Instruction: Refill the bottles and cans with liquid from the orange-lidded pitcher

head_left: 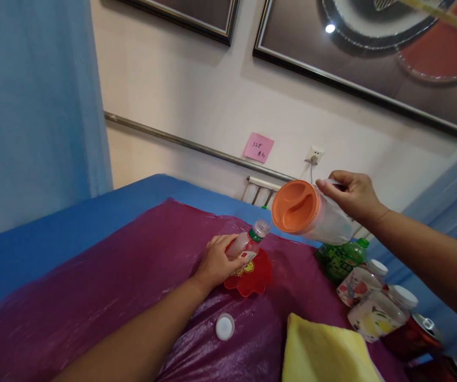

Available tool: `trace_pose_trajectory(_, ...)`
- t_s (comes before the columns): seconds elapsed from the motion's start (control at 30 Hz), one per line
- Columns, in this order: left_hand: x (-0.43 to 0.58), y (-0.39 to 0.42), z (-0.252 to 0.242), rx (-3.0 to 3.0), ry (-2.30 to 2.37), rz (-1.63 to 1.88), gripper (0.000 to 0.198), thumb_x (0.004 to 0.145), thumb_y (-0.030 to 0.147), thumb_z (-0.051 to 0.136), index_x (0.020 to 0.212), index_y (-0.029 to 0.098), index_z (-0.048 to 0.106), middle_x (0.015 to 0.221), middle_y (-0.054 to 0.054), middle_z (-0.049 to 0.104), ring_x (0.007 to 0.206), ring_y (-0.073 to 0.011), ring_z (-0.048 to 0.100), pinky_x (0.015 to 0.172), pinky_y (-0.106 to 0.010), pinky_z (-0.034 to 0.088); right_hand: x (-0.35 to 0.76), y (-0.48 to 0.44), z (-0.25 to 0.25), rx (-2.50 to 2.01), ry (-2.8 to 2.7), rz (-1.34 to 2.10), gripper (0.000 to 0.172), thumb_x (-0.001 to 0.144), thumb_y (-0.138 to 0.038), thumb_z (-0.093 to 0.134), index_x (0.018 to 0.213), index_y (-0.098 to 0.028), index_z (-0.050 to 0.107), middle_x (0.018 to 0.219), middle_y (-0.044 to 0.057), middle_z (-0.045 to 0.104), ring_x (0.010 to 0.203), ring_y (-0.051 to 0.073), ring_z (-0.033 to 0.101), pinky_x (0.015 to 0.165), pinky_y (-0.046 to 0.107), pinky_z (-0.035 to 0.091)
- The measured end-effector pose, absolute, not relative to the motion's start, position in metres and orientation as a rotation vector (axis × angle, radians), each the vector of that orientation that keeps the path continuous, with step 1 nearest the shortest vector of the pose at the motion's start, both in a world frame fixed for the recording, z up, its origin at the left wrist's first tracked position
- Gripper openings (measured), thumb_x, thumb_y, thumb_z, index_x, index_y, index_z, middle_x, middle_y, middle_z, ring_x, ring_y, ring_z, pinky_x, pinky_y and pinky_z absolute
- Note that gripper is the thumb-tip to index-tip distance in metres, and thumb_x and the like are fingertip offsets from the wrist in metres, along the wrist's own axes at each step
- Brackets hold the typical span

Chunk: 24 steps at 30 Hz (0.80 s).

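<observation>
My left hand (218,261) is wrapped round a clear plastic bottle (248,243) with a green band at its neck and no cap on. The bottle leans to the right above a scalloped red dish (252,277) with a yellow design. My right hand (355,197) grips the handle of a translucent pitcher (329,218) with an orange lid (295,207). Tipped toward the left, the pitcher has its lid end close to the bottle's open mouth. Whether liquid flows between them cannot be made out. A white cap (225,327) lies on the purple plastic cover (140,276).
At the right stand a green bottle (337,262), two jars with white lids, one of them a fruit-patterned jar (379,313), and a dark red can (411,337). A folded yellow cloth (327,353) lies in front. A metal rail (196,144) runs along the wall behind.
</observation>
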<state>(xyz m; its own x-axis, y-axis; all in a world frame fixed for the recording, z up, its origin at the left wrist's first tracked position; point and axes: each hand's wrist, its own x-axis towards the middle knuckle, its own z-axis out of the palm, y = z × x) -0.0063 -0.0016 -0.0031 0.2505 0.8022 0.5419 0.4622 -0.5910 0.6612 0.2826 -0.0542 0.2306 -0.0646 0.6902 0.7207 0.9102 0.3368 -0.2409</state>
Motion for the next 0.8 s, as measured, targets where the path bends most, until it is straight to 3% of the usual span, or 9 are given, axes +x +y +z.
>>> trace_pose_trajectory(0.8, -0.005, -0.003, -0.003, 2.162, 1.193, 1.242, 0.063, 0.067, 0.04, 0.089, 0.123, 0.02, 0.068, 0.121, -0.009, 0.074, 0.115, -0.0307, 0.064, 0.104, -0.046, 0.048, 0.26, -0.053, 0.248, -1.344, -1.97, -0.524, 0.047, 0.084, -0.051, 0.062, 0.055, -0.025, 0.035, 0.052, -0.004, 0.033, 0.05, 0.012, 0.031, 0.049, 0.029, 0.026)
